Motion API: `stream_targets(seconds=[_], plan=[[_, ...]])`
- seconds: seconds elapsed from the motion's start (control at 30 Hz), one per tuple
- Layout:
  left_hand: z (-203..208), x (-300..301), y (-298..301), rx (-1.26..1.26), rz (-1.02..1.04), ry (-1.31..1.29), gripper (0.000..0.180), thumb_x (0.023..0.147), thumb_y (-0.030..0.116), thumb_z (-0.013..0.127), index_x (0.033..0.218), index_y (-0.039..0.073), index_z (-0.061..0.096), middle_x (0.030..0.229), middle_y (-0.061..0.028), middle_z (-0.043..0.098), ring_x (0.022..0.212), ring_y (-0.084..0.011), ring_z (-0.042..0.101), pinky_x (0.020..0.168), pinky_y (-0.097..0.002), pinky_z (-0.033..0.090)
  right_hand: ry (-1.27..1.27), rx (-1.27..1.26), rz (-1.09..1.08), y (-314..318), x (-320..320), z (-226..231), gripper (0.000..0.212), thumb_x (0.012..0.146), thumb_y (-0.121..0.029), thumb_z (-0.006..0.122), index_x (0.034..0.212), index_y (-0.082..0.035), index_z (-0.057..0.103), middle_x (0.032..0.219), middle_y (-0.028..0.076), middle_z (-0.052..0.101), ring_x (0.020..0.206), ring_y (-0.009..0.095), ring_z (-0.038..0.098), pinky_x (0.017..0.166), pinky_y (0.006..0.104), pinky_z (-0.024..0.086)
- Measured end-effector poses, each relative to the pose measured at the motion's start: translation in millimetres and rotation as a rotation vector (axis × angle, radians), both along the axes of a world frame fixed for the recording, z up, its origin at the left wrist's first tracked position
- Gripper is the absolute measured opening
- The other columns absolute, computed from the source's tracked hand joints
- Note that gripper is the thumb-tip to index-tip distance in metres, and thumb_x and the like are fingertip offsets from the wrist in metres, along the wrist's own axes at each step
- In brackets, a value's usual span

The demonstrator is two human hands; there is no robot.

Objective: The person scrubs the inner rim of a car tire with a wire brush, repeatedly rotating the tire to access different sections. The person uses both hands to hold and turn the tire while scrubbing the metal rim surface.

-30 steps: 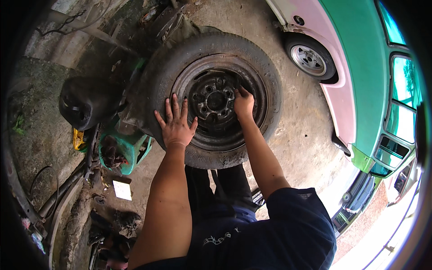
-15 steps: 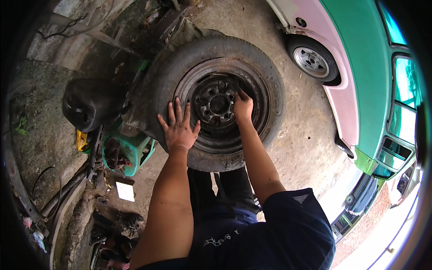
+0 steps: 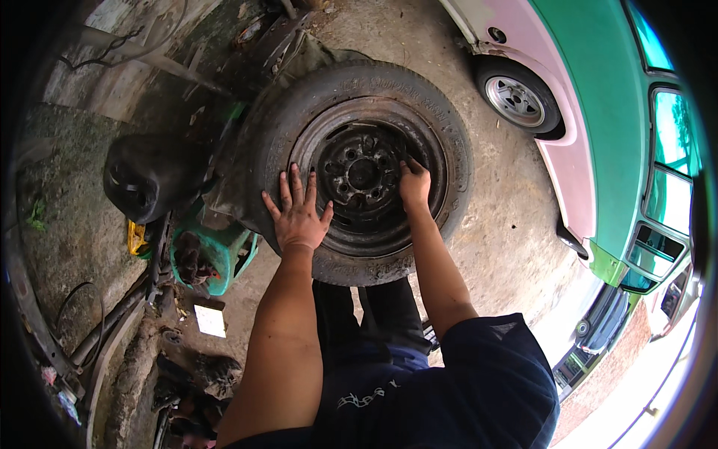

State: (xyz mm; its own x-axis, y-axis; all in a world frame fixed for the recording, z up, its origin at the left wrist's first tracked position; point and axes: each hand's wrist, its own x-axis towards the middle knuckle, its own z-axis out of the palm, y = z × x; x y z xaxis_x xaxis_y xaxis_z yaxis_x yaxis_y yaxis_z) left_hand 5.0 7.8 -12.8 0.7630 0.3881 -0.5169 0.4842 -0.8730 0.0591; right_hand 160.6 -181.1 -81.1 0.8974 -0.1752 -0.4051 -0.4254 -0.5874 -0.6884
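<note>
A worn black tyre [image 3: 449,135] on a dark, rusty steel wheel rim [image 3: 359,243] is in front of me, its face turned up toward me. My left hand [image 3: 299,213] lies spread on the left part of the rim, fingers apart and fingertips smudged dark. Close to the right of the hub hole, my right hand [image 3: 416,185] is closed, with thumb and fingers curled together over the wheel's centre disc [image 3: 348,179]. What those fingers hold, if anything, is hidden. Bolt holes ring the hub opening.
A black motorcycle seat [image 3: 149,176] stands to the left, above a green plastic container [image 3: 224,277] with dark items inside. A white square piece [image 3: 210,320] lies on the ground. To the right is a parked green and pink vehicle [image 3: 576,90] with its wheel [image 3: 516,101].
My right hand has shifted slightly to the right and down, away from the hub hole, still closed. My left hand stays in place on the rim.
</note>
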Motion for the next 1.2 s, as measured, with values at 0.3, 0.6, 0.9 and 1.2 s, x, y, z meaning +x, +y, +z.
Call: stream_targets(seconds=[0.3, 0.6, 0.9, 1.2], plan=[[-0.6, -1.3, -0.4, 0.014, -0.004, -0.017, 0.071, 0.096, 0.061, 0.035, 0.158, 0.028, 0.019, 0.167, -0.0045, -0.002, 0.153, -0.0253, -0.001, 0.116, -0.0639, -0.006, -0.069, -0.047, 0.408, 18.9, 16.9, -2.6, 0.036, 0.087, -0.015, 0.064, 0.117, 0.005, 0.066, 0.114, 0.027, 0.066, 0.113, 0.038, 0.063, 0.099, 0.0393, 0.048], [1.6, 1.2, -0.7, 0.027, -0.008, 0.000, 0.072, 0.097, 0.060, 0.035, 0.158, 0.027, 0.017, 0.167, -0.0041, -0.002, 0.153, -0.0253, -0.001, 0.117, -0.0638, -0.005, -0.109, -0.025, 0.324, 12.1, 15.1, -3.1, 0.035, 0.089, -0.017, 0.065, 0.117, 0.004, 0.067, 0.113, 0.027, 0.067, 0.112, 0.038, 0.063, 0.097, 0.0399, 0.049], [5.2, 3.4, 0.0, 0.024, 0.000, 0.023, 0.072, 0.096, 0.059, 0.036, 0.158, 0.027, 0.018, 0.167, -0.0039, -0.002, 0.153, -0.0249, -0.001, 0.117, -0.0634, -0.005, 0.161, 0.055, 0.129, 0.8, 20.0, -3.2, 0.041, 0.090, -0.019, 0.063, 0.124, 0.005, 0.063, 0.118, 0.026, 0.066, 0.115, 0.036, 0.063, 0.099, 0.0381, 0.047], [3.1, 2.9, -1.4, 0.035, 0.003, 0.023, 0.072, 0.096, 0.059, 0.037, 0.158, 0.027, 0.018, 0.167, -0.0038, -0.001, 0.153, -0.0246, 0.000, 0.117, -0.0634, -0.004, 0.415, 0.309, 0.146, 9.3, 35.6, -7.9, 0.037, 0.093, -0.017, 0.059, 0.125, 0.003, 0.062, 0.086, 0.018, 0.066, 0.072, 0.029, 0.064, 0.061, 0.0372, 0.050]])
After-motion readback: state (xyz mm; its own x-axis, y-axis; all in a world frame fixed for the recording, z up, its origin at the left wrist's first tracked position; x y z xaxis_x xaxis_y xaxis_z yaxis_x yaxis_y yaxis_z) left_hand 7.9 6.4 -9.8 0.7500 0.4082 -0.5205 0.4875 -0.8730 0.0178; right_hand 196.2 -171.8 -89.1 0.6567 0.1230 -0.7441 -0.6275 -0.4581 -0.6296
